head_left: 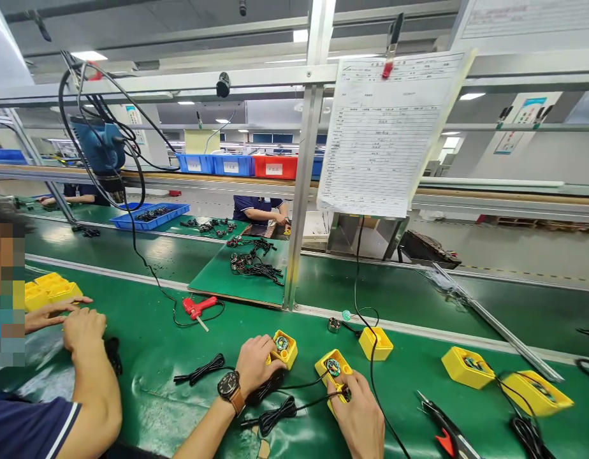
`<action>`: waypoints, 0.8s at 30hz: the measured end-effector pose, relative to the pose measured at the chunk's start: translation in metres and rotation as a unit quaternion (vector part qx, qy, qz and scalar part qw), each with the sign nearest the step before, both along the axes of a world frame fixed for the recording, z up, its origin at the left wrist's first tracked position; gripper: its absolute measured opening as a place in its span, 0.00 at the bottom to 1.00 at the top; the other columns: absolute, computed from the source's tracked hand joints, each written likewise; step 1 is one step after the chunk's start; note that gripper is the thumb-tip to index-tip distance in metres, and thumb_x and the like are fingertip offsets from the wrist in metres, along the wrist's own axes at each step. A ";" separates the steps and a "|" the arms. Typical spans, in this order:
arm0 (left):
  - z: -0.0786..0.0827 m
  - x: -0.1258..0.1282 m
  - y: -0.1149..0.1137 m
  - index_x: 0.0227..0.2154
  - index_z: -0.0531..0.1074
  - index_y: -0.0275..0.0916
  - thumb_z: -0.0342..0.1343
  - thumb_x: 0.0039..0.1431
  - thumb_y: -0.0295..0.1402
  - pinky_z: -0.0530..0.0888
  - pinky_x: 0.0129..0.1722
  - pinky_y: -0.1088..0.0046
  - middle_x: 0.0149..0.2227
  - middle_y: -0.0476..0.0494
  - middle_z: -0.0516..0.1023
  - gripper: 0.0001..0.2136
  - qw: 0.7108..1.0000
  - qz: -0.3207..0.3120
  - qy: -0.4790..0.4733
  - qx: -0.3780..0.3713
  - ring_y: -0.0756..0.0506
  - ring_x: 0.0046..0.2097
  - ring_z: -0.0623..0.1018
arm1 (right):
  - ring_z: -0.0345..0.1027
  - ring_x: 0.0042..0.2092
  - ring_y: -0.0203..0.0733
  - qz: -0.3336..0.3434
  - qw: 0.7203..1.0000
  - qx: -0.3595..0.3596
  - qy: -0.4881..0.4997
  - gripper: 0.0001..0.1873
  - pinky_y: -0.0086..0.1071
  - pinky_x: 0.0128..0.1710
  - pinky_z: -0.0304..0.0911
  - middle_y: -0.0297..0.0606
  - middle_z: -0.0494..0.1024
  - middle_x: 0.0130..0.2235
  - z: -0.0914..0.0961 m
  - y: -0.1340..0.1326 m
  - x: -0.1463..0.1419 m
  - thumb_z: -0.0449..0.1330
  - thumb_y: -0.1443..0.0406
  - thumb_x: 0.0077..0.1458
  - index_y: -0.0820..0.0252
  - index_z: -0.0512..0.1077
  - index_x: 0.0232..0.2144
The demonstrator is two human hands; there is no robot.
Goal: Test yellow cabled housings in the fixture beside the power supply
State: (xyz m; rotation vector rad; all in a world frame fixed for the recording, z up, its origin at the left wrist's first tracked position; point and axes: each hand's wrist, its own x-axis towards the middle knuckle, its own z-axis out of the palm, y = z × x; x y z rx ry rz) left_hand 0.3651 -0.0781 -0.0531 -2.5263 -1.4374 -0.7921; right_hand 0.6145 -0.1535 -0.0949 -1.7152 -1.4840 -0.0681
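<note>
My left hand (256, 364), with a watch on its wrist, grips a yellow block (290, 358) that has a round circuit board (281, 343) set in its top. Beside it, my right hand (360, 413) is closed on a second yellow block (322, 365). A round board (332, 367) sits in that block's recess, and my fingers hide part of its near end. Coiled black cables (278, 415) lie between and below my hands, with leads running toward the right block. Behind my right hand stands another yellow block (377, 344), near a small metal ring (334, 325).
Two yellow blocks (468, 367) with boards and cable lie at right, near black pliers (445, 424). A red glue gun (199, 307) rests behind my left hand. One hanging cable (372, 376) crosses the bench. At left, a co-worker's arm (91, 376) reaches in.
</note>
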 end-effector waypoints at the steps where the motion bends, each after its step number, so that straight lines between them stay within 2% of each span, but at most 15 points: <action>1: 0.002 0.000 -0.003 0.28 0.72 0.40 0.69 0.54 0.46 0.67 0.32 0.68 0.31 0.50 0.79 0.16 1.000 -0.002 -0.013 0.016 0.45 0.32 0.77 | 0.76 0.33 0.42 0.001 1.000 0.004 0.008 0.28 0.31 0.28 0.66 0.43 0.81 0.42 0.002 -0.002 0.000 0.49 0.43 0.62 0.54 0.77 0.28; 5: 0.023 -0.001 -0.011 0.29 0.72 0.40 0.67 0.57 0.45 0.67 0.32 0.70 0.31 0.49 0.78 0.15 0.997 -0.002 -0.042 0.065 0.46 0.32 0.77 | 0.77 0.32 0.42 0.004 0.999 0.019 0.043 0.27 0.30 0.26 0.66 0.43 0.81 0.41 0.011 -0.009 -0.001 0.51 0.44 0.61 0.55 0.78 0.27; 11: 0.078 -0.005 -0.014 0.30 0.72 0.40 0.62 0.62 0.44 0.69 0.33 0.70 0.32 0.47 0.79 0.13 0.992 -0.010 -0.055 0.111 0.46 0.33 0.78 | 0.78 0.33 0.42 0.009 0.996 0.072 0.056 0.24 0.29 0.28 0.68 0.42 0.81 0.39 0.038 -0.013 -0.008 0.54 0.47 0.61 0.56 0.77 0.27; 15: 0.106 -0.007 -0.016 0.31 0.73 0.40 0.62 0.62 0.44 0.70 0.34 0.70 0.33 0.46 0.80 0.13 0.991 -0.024 -0.053 0.116 0.46 0.34 0.78 | 0.78 0.35 0.41 0.027 0.993 0.102 0.055 0.21 0.29 0.31 0.68 0.42 0.80 0.40 0.064 -0.012 -0.005 0.55 0.49 0.61 0.56 0.76 0.26; 20: 0.133 -0.005 -0.020 0.31 0.73 0.40 0.62 0.62 0.45 0.71 0.34 0.71 0.33 0.47 0.80 0.13 0.991 -0.040 -0.039 0.119 0.45 0.35 0.79 | 0.79 0.38 0.42 0.062 0.987 0.135 0.066 0.19 0.29 0.33 0.69 0.42 0.81 0.40 0.102 -0.016 0.004 0.56 0.50 0.60 0.55 0.76 0.26; 24: 0.155 0.002 -0.024 0.29 0.73 0.40 0.62 0.62 0.45 0.71 0.34 0.72 0.33 0.47 0.80 0.14 0.993 -0.047 -0.044 0.099 0.47 0.34 0.78 | 0.79 0.42 0.45 0.074 0.984 0.134 0.087 0.20 0.31 0.35 0.71 0.42 0.82 0.39 0.131 -0.025 0.016 0.57 0.49 0.59 0.54 0.77 0.26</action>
